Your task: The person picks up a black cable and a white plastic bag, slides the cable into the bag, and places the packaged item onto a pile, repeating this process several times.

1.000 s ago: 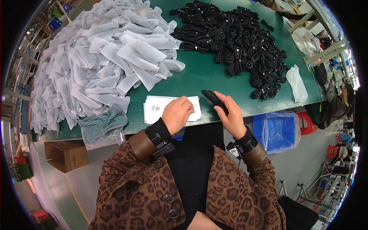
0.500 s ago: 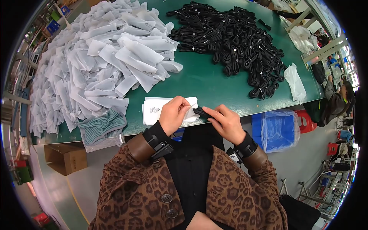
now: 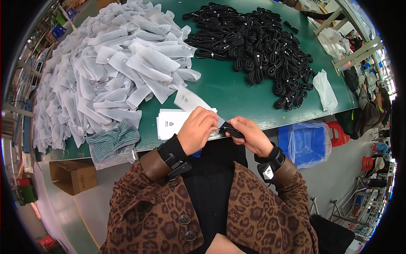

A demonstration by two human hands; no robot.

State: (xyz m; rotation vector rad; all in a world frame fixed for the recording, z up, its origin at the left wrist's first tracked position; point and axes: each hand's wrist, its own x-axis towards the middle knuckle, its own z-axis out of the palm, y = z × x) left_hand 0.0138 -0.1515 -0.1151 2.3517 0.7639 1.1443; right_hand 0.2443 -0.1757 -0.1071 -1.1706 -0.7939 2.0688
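My left hand [image 3: 197, 129] is closed on a translucent white bag [image 3: 190, 100] that slants up and left over the table. In my right hand [image 3: 250, 134] is a coiled black cable [image 3: 232, 130], pinched between thumb and fingers. One end of the cable meets the bag's lower right end; how far it sits inside, my fingers hide. Beneath my left hand lies a stack of flat white bags [image 3: 170, 122] at the table's near edge. Beyond my hands, filled white bags [image 3: 114, 67] are heaped at left and coiled black cables [image 3: 262, 46] at right.
A green table [image 3: 211, 80] carries everything. A striped grey-green cloth [image 3: 112, 142] lies at its front left edge, and a crumpled white bag [image 3: 325, 91] at right. Below stand a cardboard box [image 3: 74, 175], a blue bin [image 3: 301, 146] and a red stool [image 3: 337, 133]. Another person [image 3: 374, 112] sits far right.
A single bag has come up off the stack and now slants out past my left hand. The cable in my right hand has been turned and shows more of its coil.
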